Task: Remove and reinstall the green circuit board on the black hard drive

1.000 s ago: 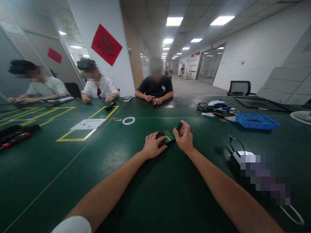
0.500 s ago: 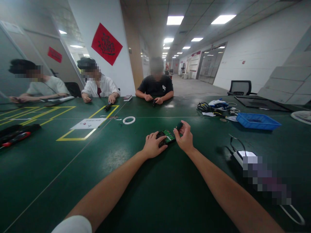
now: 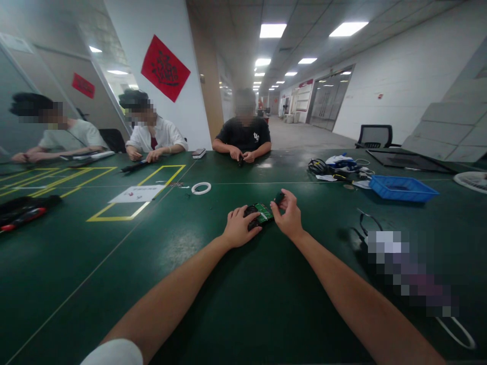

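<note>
The circuit-board unit (image 3: 265,213) lies on the table (image 3: 228,309), green face up. The left hand (image 3: 239,228) rests across its left part, fingers loosely spread. The right hand (image 3: 289,215), just beside its right end, pinches a small dark object (image 3: 279,197), possibly a tool handle. Beyond lies a white ring (image 3: 201,192).

Dim green tabletop (image 3: 243,299), bright ceiling panels (image 3: 273,31) overhead, pale glare (image 3: 180,248) (soft-edged), wide-angle stretching toward the edges

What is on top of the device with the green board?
The left hand rests on the device, over its left side; the green board shows on the right. What lies beneath the hand is covered.
</note>
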`<state>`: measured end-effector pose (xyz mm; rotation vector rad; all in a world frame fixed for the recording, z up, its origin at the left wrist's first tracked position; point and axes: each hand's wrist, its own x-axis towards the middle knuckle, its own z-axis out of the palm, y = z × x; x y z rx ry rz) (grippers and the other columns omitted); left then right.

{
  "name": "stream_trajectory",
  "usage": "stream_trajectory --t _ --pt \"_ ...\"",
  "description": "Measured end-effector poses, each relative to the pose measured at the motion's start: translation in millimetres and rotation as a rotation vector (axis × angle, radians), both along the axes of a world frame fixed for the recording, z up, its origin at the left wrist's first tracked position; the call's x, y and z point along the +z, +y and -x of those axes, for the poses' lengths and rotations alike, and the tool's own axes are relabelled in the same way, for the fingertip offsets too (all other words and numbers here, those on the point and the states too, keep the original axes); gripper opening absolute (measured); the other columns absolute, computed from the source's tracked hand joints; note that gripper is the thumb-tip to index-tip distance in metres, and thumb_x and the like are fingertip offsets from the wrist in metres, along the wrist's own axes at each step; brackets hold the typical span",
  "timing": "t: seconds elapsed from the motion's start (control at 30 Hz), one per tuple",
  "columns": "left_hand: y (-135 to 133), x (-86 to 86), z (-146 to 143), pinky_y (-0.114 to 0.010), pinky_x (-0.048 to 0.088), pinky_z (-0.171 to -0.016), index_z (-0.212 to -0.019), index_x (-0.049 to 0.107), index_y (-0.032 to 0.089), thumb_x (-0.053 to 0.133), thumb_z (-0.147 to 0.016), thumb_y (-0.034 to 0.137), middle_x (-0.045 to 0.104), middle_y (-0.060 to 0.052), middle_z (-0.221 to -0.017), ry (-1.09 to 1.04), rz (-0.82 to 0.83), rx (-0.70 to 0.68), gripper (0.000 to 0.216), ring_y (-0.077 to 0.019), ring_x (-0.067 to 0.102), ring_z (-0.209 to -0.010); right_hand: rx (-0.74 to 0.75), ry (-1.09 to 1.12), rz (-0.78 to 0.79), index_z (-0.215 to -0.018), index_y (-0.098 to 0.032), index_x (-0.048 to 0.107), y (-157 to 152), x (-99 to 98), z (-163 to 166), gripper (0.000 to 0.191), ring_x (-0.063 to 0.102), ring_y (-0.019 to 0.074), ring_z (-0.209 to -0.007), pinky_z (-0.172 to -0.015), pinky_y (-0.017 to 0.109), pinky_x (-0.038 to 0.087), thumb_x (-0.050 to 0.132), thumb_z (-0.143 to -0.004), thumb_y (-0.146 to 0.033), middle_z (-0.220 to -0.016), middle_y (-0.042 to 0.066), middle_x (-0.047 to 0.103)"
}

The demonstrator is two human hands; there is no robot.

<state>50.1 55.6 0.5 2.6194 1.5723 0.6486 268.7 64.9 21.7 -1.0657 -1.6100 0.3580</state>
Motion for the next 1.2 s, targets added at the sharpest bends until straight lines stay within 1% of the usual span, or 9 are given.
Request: stream_trajectory --t 0.3,0.53,0.63,0.73,0.8,0.9,0.97,1.1,1.2 --pt "0 -1.1 1 -0.058 0.030 -0.107 -0.141 0.054 0.041 0.061 -0.088 0.061 0.037 -0.010 -0.153 -0.005 -0.010 -0.011 0.057 -0.0389 0.037 -0.136 0.024 -0.006 -0.020 -0.147 -0.023 0.031 -2 -4.3 2 0.064 0.067 0.0283 -0.113 -0.101 0.047 0.055 0.060 -0.093 -0.042 -0.133 0.017 0.058" --pt "1 -1.5 1 -0.059 0.029 -0.108 -0.141 0.055 0.040 0.061 -0.088 0.061 0.036 -0.009 -0.154 -0.007 0.005 -0.008 0.057 -0.0388 0.035 -0.136 0.030 0.022 -0.008 -0.147 -0.023 0.029 -3 -4.4 3 0.062 0.068 0.0274 -0.111 -0.100 0.047 0.055 0.057 -0.094 -0.041 -0.134 0.017 0.058" --pt "1 -1.3 1 -0.059 0.029 -0.109 -0.141 0.055 0.040 0.061 -0.088 0.061 0.037 -0.008 -0.154 -0.005 0.005 -0.009 0.057 -0.0384 0.035 -0.136 0.027 -0.015 -0.051 -0.147 -0.023 0.029 -3 -3.6 2 0.062 0.068 0.0266 -0.109 -0.099 0.045 0.056 0.057 -0.095 -0.040 -0.134 0.017 0.057" --pt "1 -1.7 1 -0.059 0.029 -0.108 -0.141 0.055 0.040 0.061 -0.088 0.061 0.037 -0.009 -0.154 -0.010 -0.004 -0.012 0.058 -0.0390 0.035 -0.136 -0.043 -0.098 -0.096 -0.145 -0.023 0.034 -2 -3.2 2 0.060 0.068 0.0260 -0.103 -0.093 0.044 0.058 0.059 -0.093 -0.040 -0.133 0.017 0.057" --pt "2 -1.9 1 -0.059 0.028 -0.108 -0.141 0.055 0.040 0.061 -0.088 0.061 0.036 -0.009 -0.154 -0.007 0.000 -0.010 0.058 -0.0392 0.035 -0.136 -0.090 -0.150 -0.160 -0.142 -0.023 0.037 0 -4.2 2 0.057 0.068 0.0250 -0.096 -0.088 0.044 0.060 0.059 -0.092 -0.038 -0.130 0.017 0.058" --pt "2 -2.0 0 -0.058 0.028 -0.108 -0.141 0.055 0.040 0.061 -0.088 0.062 0.036 -0.009 -0.154 0.009 0.007 -0.005 0.057 -0.0388 0.036 -0.136 -0.111 -0.170 -0.276 -0.142 -0.021 0.036 5 -7.4 0 0.055 0.068 0.0238 -0.087 -0.081 0.045 0.060 0.057 -0.092 -0.030 -0.124 0.015 0.062" --pt "2 -2.0 0 -0.058 0.028 -0.108 -0.141 0.055 0.040 0.060 -0.088 0.062 0.036 -0.009 -0.154 0.012 0.002 -0.002 0.057 -0.0388 0.036 -0.136 -0.100 -0.162 -0.322 -0.142 -0.021 0.033 9 -8.9 -1 0.056 0.069 0.0235 -0.087 -0.079 0.044 0.060 0.056 -0.091 -0.025 -0.123 0.015 0.063" --pt "2 -1.8 0 -0.058 0.029 -0.108 -0.141 0.055 0.040 0.059 -0.088 0.062 0.036 -0.010 -0.154 0.010 -0.005 -0.003 0.057 -0.0394 0.036 -0.135 -0.063 -0.117 -0.365 -0.142 -0.022 0.032 13 -8.1 0 0.056 0.070 0.0225 -0.093 -0.079 0.040 0.062 0.056 -0.091 -0.022 -0.132 0.016 0.058" --pt "2 -1.5 1 -0.058 0.029 -0.108 -0.141 0.054 0.040 0.059 -0.088 0.062 0.036 -0.009 -0.154 0.008 -0.001 -0.004 0.057 -0.0392 0.036 -0.135 -0.111 -0.120 -0.383 -0.140 -0.022 0.035 13 -5.9 1 0.056 0.069 0.0224 -0.089 -0.077 0.041 0.062 0.060 -0.090 -0.025 -0.125 0.015 0.059"
